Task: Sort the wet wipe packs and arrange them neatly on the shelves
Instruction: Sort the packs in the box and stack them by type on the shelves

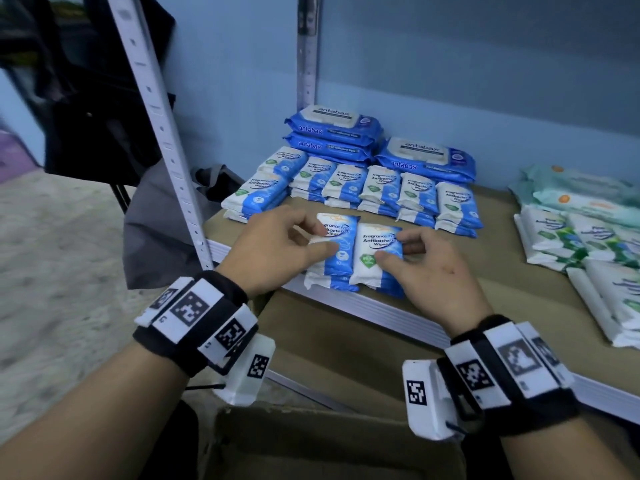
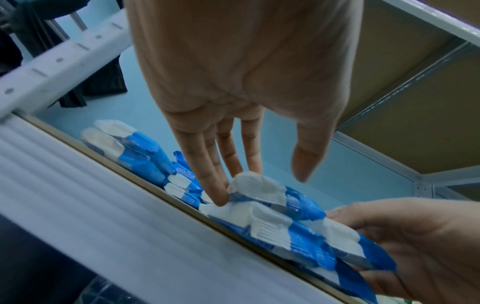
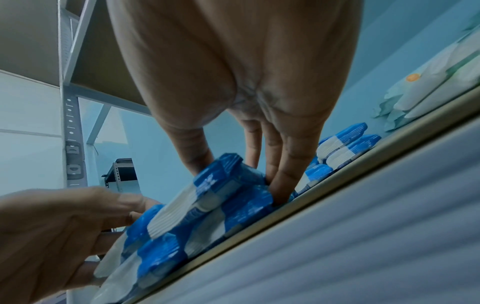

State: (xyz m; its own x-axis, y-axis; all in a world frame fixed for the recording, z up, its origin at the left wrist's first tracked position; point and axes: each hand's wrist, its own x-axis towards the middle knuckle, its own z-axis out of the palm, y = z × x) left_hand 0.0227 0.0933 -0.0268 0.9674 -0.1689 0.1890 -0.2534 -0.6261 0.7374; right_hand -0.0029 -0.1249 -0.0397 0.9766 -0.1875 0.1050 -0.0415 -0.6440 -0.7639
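**Aligning two small stacks of antibacterial wipe packs at the shelf front**

Left hand (image 1: 277, 247): fingers and thumb curled over the left pack (image 1: 337, 244), thumb on its face and fingertips at its far left edge. The left wrist view shows the fingertips (image 2: 221, 195) pressing down into the crimped end seams of the stack.

Right hand (image 1: 433, 265): thumb on the face of the right pack (image 1: 377, 254), fingers curled round its right edge. In the right wrist view the fingers (image 3: 280, 185) dig in between the packs and the shelf board.

Both held packs lie on top of further blue-and-white packs, side by side and touching, at the front lip of the shelf (image 1: 363, 306).

Behind them stands a row of the same packs (image 1: 381, 192), stacked two or more high. Behind that row lie the large blue packs (image 1: 332, 133). A green-and-white group (image 1: 588, 230) occupies the right part of the shelf, well apart.

Hazards, as a judgement:
- The stacks sit just beside the front lip. A pull toward the body could tip the lower packs off the edge.
- The film wrappers look slick. Uneven pressure from either thumb could slide the top pack off the one beneath it.
- Pushing the stacks back too hard could knock the rear row askew, since it is near and loosely piled.
- The lower packs are partly hidden by the hands; their count and alignment cannot be confirmed.
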